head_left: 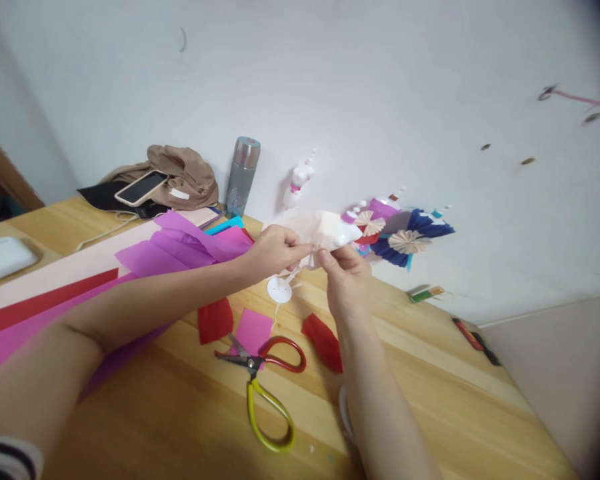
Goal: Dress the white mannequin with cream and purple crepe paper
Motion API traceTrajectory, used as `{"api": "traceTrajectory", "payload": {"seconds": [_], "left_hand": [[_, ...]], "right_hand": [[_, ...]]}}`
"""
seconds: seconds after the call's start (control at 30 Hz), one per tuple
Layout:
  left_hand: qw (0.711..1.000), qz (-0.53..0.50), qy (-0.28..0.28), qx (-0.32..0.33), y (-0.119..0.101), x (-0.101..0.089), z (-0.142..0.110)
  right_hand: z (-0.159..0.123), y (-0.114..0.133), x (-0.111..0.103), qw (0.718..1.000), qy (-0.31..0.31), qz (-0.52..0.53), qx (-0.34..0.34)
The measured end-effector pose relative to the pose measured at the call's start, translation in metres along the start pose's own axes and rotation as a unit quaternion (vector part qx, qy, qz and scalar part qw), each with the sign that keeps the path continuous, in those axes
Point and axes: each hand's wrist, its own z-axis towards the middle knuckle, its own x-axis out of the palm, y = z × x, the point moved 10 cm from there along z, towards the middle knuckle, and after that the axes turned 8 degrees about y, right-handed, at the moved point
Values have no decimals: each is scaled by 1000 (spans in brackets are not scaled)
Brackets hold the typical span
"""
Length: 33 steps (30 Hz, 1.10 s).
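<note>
My left hand (276, 253) and my right hand (347, 270) meet above the table. Between their pinched fingertips is pale crepe paper (307, 228), gathered around a smooth white object (347, 233) whose kind I cannot make out. A white round disc (280, 289) hangs or lies just below my fingers, with a thin string trailing down. Nearer to me lie scissors (253, 363) with one red and one yellow handle, blades spread. Their blades overlap a pink paper square (253, 330). Pieces of red paper (215, 321) lie on either side.
Purple crepe paper (180, 247) and long coloured sheets cover the left of the table. Behind them are a brown cloth bag (190, 177), a phone (141, 187) and a flask (243, 175). Decorated white figures and a blue pleated fan (420, 227) stand by the wall.
</note>
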Motion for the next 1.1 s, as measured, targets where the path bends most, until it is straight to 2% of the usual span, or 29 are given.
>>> {"api": "traceTrajectory", "payload": {"seconds": [0.13, 0.33, 0.43, 0.63, 0.83, 1.0, 1.1], "left_hand": [[999, 21, -37, 2, 2, -9, 1], [999, 14, -41, 12, 11, -10, 7], [997, 30, -52, 38, 9, -12, 8], [979, 89, -147, 106, -8, -24, -5], [980, 21, -125, 151, -12, -13, -1], [974, 9, -146, 175, -11, -12, -5], [974, -4, -140, 181, -7, -9, -5]], "right_hand": [[0, 0, 1, 1000, 2, -3, -3], [0, -1, -1, 1000, 3, -8, -8], [0, -2, -2, 1000, 5, -8, -11], [1, -2, -3, 1000, 5, -13, -14], [0, -4, -4, 1000, 2, -9, -15], [0, -4, -6, 999, -8, -29, -15], [0, -3, -5, 999, -4, -39, -13]]}}
